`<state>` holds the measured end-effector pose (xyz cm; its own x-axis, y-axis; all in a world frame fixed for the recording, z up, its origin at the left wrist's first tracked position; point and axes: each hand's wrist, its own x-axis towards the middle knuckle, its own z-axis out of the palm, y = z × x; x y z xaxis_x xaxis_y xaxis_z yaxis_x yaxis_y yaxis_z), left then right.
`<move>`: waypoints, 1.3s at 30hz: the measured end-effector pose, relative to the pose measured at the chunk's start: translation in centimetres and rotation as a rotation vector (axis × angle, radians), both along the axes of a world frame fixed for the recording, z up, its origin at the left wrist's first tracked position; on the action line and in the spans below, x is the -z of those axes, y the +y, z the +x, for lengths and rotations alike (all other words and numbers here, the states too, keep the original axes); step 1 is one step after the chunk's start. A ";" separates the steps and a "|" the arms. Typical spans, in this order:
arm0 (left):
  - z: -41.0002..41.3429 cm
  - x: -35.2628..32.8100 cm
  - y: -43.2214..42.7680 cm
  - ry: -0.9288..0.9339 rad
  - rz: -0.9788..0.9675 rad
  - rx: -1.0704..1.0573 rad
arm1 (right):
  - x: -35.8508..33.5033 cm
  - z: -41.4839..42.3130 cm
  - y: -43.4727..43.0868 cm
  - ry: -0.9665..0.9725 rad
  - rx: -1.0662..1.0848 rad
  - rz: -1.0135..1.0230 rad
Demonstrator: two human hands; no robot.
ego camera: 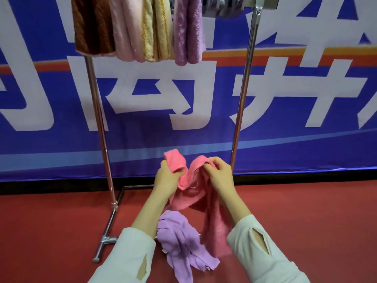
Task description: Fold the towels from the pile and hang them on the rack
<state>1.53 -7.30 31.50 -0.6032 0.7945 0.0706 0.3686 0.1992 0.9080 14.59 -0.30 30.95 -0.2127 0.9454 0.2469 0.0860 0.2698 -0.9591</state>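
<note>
A pink towel (193, 193) hangs bunched between both hands, low in front of the rack. My left hand (166, 178) grips one upper edge of it and my right hand (219, 176) pinches the other, with the rest drooping down toward the floor. Below my arms a crumpled lilac towel (181, 242) lies on the red floor. The metal rack (102, 127) stands ahead, and from its top bar hang a brown towel (92, 27), a pale pink towel (127, 31), a cream towel (156, 29) and a lilac towel (188, 31), all folded.
A grey cloth (222, 7) hangs at the bar's right end. The rack's right post (243, 88) and floor foot (106, 240) frame the space. Behind stands a blue banner (306, 150) with large white characters.
</note>
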 end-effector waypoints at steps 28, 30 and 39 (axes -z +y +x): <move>-1.3 0.3 0.6 -0.270 0.277 -0.087 | 1.5 3.1 1.2 -0.275 0.049 0.058; -0.6 1.1 1.1 -0.131 0.116 0.014 | -0.4 2.4 0.3 -0.206 -0.040 0.108; 0.6 -0.4 0.9 0.023 0.194 0.217 | -2.8 0.4 -1.3 -0.126 -0.224 0.148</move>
